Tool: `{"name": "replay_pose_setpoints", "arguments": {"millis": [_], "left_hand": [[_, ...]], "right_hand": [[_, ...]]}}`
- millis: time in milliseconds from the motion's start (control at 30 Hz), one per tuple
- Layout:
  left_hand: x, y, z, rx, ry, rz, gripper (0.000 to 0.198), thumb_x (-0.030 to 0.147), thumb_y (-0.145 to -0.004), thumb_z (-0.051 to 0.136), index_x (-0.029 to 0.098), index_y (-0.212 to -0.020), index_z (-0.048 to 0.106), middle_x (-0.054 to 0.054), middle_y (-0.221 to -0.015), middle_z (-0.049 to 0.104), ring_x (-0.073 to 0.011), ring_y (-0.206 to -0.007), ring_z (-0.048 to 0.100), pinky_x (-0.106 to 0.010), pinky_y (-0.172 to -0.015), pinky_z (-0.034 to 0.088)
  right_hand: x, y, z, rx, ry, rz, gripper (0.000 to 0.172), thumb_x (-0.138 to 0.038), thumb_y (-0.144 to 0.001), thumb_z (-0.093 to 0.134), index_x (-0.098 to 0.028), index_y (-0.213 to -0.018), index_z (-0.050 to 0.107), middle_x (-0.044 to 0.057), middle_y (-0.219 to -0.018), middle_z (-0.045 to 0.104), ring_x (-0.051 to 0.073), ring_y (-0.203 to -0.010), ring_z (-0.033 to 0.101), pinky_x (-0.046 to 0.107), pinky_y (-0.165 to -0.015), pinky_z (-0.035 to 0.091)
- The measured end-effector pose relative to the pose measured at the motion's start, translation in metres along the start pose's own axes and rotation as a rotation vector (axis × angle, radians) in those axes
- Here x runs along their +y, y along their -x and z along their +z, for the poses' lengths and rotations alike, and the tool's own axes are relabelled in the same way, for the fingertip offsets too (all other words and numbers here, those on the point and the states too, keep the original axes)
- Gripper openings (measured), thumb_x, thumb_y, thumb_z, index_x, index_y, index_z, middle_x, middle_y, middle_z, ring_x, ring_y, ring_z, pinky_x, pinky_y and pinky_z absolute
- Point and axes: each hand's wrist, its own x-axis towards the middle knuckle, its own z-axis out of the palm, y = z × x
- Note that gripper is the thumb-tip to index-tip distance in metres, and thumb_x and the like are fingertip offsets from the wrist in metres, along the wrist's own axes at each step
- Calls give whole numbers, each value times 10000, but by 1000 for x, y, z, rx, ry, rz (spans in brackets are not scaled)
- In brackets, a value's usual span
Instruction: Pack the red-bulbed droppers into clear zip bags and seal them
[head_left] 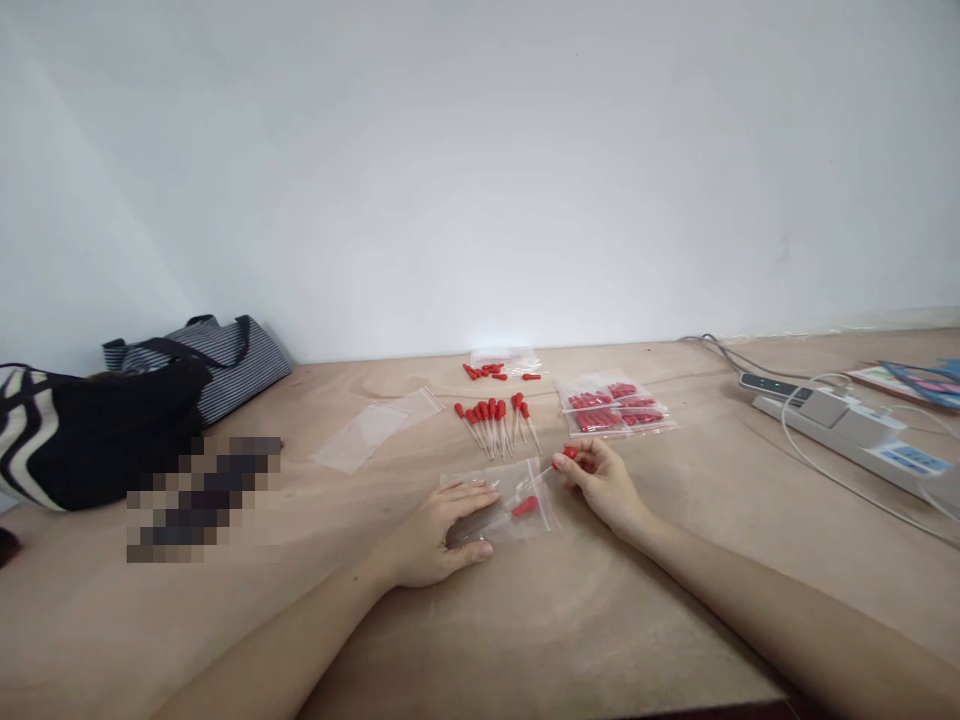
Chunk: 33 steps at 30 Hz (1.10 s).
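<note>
My right hand (606, 487) pinches a dropper by its red rubber bulb (570, 453). The thin clear tube points left, across the open end of a clear zip bag (487, 525). Inside that bag shows another dropper's red bulb (524, 506). My left hand (442, 530) lies over the bag's left part with fingers spread, resting on the plastic. Just beyond the bag several droppers (491, 420) with red bulbs lie side by side, tubes toward me. What is under my left palm is hidden.
Flat zip bags (367, 435) lie at left. A bag packed with red-bulbed droppers (615, 405) is at the right, loose red bulbs (484, 371) near the wall. Cloth bags (97, 430) stand far left; a power strip (847, 435) with cables lies at right.
</note>
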Motion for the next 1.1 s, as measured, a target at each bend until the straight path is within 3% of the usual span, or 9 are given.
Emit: {"name": "replay_pose_setpoints", "arguments": {"millis": [133,300,567,700,800,867,933,1033,1100], "left_hand": [[-1,-1,-1,-18,12,40,407,354,-845,455,244,-1235,427,-24,-1281,444,-211,-1202,352,-407,-1009,251],[-1,-2,-2,-32,-1,41,426,348,-832,482,235,-1239,423,-24,-1285,438,-210,-1206,347,-413,-1018,231],[-3,-2,1,-17,2,52,428,340,-817,505,214,-1221,449,-46,-1285,436,-218,-1202,353,-418,-1012,245],[-3,-2,0,-28,-15,65,409,331,-843,465,214,-1233,435,-39,-1302,415,-205,-1216,331,-406,-1024,223],[-2,-2,-1,-50,-32,55,354,279,-900,346,226,-1242,423,-15,-1310,404,-173,-1225,316,-393,-1031,208],[-2,-3,-1,-57,-45,53,350,257,-907,325,232,-1242,421,-6,-1313,400,-164,-1228,310,-386,-1033,208],[-3,-3,0,-57,-55,60,355,261,-894,360,235,-1243,420,-7,-1316,395,-169,-1229,308,-385,-1031,213],[-2,-3,1,-50,-62,51,369,279,-881,388,242,-1248,414,-15,-1321,388,-178,-1229,309,-393,-1027,221],[-2,-3,1,-44,-67,23,377,307,-877,394,247,-1249,412,-21,-1329,375,-191,-1236,295,-408,-1022,224]], "right_hand": [[-3,1,-1,-193,46,11,344,-395,-535,713,-158,-731,558,-6,-616,586,106,-558,528,247,-563,422],[-4,1,-6,-414,86,24,336,-391,-596,677,-157,-829,614,40,-793,654,134,-698,584,279,-689,434],[-3,-6,-11,-605,326,8,315,-422,-624,659,-140,-762,625,-4,-607,601,83,-511,490,208,-501,379],[-7,-8,-4,-707,373,-143,277,-403,-725,569,-138,-711,649,38,-726,614,120,-664,539,234,-616,420],[-8,-5,1,-715,492,-325,233,-330,-780,511,-172,-746,678,41,-775,596,126,-741,533,249,-707,414],[-7,-4,3,-682,544,-362,201,-293,-774,518,-183,-737,682,36,-764,588,123,-735,530,248,-714,411],[-6,-7,2,-652,561,-310,163,-282,-732,564,-166,-683,667,26,-714,585,115,-678,531,233,-659,417],[-7,-23,-1,-657,596,-85,170,-305,-668,620,-139,-635,610,-2,-585,560,93,-520,498,203,-499,391],[-10,-40,-1,-562,693,-8,148,-284,-670,612,-139,-669,583,-11,-569,561,89,-497,496,190,-469,378]]}}
